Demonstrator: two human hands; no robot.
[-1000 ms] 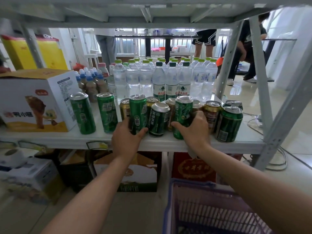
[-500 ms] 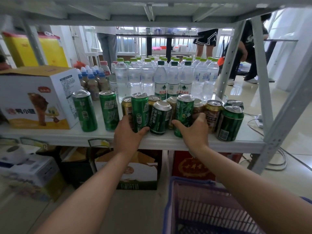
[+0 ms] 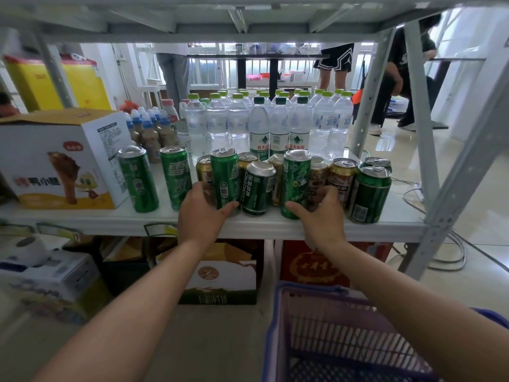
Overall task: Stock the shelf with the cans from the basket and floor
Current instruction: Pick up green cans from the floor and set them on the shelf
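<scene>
A white shelf (image 3: 110, 220) carries several green and gold cans near its front edge. My left hand (image 3: 202, 213) is wrapped around the base of a tall green can (image 3: 225, 175). My right hand (image 3: 322, 213) grips the base of another tall green can (image 3: 296, 183). Between them a shorter dark green can (image 3: 257, 188) leans to the right. Two more tall green cans (image 3: 137, 179) stand to the left, and a short green can (image 3: 369, 194) stands at the right. The purple basket (image 3: 278, 326) sits below on the floor; no cans show inside it.
Water bottles (image 3: 278, 125) and small brown bottles (image 3: 150, 130) fill the back of the shelf. A white carton (image 3: 63, 158) stands at the left. Boxes (image 3: 220, 274) sit under the shelf. Grey uprights (image 3: 421, 128) frame the right side. People stand beyond.
Both hands have slid a little lower on their cans and the view has shifted slightly. The cans stay where they were.
</scene>
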